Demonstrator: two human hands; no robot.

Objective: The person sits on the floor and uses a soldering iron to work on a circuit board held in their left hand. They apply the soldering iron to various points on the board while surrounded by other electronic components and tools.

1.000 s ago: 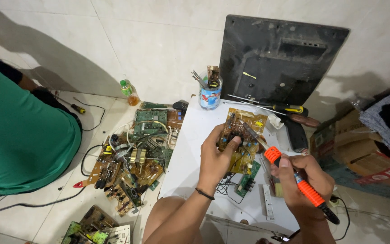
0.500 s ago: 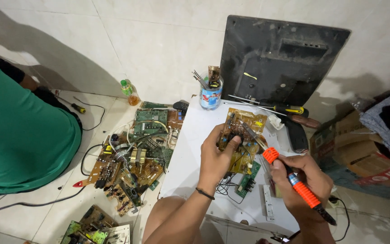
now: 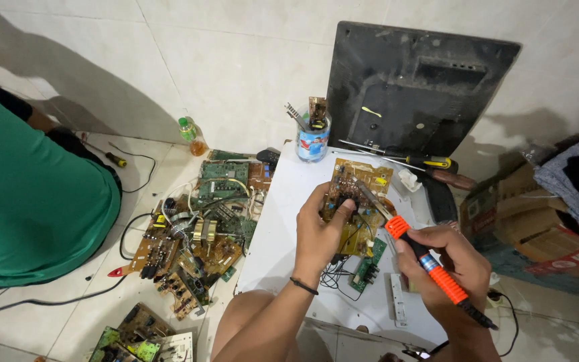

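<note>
My left hand (image 3: pixel 321 228) grips a brown circuit board (image 3: pixel 363 182), holding it tilted above a white table top (image 3: pixel 283 228). An orange-handled soldering iron (image 3: pixel 430 268) is in my right hand (image 3: pixel 454 258), and its metal tip rests on the board's upper middle. A small green board (image 3: pixel 368 266) with black wires lies on the table just below the brown one.
A person in a green shirt (image 3: pixel 28 201) sits at the left. Several loose circuit boards (image 3: pixel 192 234) cover the floor beside the table. A can of tools (image 3: pixel 312 137), screwdrivers (image 3: pixel 413 159), a black monitor back (image 3: pixel 417 87) and cardboard boxes (image 3: pixel 544 221) stand behind and right.
My right hand has shifted the soldering iron slightly, its tip staying on the brown board. My left hand keeps its hold on the board.
</note>
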